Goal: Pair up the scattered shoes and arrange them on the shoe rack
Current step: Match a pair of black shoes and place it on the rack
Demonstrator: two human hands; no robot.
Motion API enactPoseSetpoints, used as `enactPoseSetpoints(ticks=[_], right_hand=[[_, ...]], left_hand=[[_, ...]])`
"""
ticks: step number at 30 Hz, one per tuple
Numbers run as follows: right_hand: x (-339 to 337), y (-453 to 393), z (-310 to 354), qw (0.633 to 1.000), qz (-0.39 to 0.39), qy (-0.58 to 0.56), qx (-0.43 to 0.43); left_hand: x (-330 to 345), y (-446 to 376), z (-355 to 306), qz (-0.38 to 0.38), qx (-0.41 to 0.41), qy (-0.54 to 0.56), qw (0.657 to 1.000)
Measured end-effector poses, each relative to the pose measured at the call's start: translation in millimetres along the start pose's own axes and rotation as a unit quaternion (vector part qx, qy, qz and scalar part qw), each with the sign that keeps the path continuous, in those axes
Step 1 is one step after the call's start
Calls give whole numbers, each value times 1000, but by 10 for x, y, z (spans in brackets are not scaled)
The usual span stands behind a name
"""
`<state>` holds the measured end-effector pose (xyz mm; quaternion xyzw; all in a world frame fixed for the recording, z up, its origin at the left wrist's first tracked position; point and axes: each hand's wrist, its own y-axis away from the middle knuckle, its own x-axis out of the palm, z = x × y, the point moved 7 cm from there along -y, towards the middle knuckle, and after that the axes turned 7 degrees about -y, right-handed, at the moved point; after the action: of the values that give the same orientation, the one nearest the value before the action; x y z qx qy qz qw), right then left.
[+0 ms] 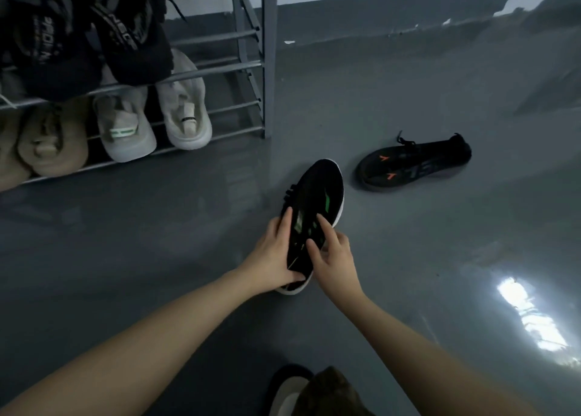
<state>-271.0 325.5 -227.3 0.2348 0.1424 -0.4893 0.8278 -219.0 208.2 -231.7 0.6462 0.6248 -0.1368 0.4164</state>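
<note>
A black shoe with green marks and a white sole is held just above the grey floor, toe pointing away from me. My left hand grips its heel end from the left side. My right hand holds the same end from the right, fingers spread over the upper. A second black shoe with orange marks lies on its side on the floor to the right, apart from both hands. The grey metal shoe rack stands at the upper left.
On the rack's lower shelf sit a pair of white shoes and beige shoes. Black shoes rest on the shelf above. A dark shoe shows at the bottom edge near my knee. A wall runs along the back.
</note>
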Motion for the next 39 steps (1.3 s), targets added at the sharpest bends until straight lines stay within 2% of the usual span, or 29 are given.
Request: enactPoseSetpoints(ticks=[6,9,12,15,19,22,27,29,31,34,37,39], right_hand=[[712,156,367,990,134,-13,-50],[1072,211,589,979,186,-1,-79],[1385,283,773,965,227,41,-126],[1658,379,853,948,261,104,-150],[1922,507,823,926,232,264,-140],[2060,588,769,911,213,328,-131],[2056,608,816,934,192,265,-146],[2055,690,836,924,216,255,-185],[2074,786,842,912,235,263,-212],[2100,864,805,896,254,295,-211],[2162,977,901,872,234,351,-247],[2255,1074,1076,868,224,343,-281]], left_hand=[[-259,613,640,-49,-73,26,996],[-369,997,895,-90,-95,80,988],[-436,1306,1134,-98,-102,138,980],[-529,1525,1365,-129,-133,225,957],[-571,1649,1503,-136,-156,194,959],[-562,1673,1550,-124,-170,186,960],[-637,1735,1621,-148,-193,167,956],[-684,1758,1644,-182,-200,162,949],[-691,1843,1684,-196,-220,96,951],[-631,1977,1732,-166,-236,-25,957],[-651,2224,1848,-163,-251,-25,954],[-723,2422,1923,-183,-257,-30,948]])
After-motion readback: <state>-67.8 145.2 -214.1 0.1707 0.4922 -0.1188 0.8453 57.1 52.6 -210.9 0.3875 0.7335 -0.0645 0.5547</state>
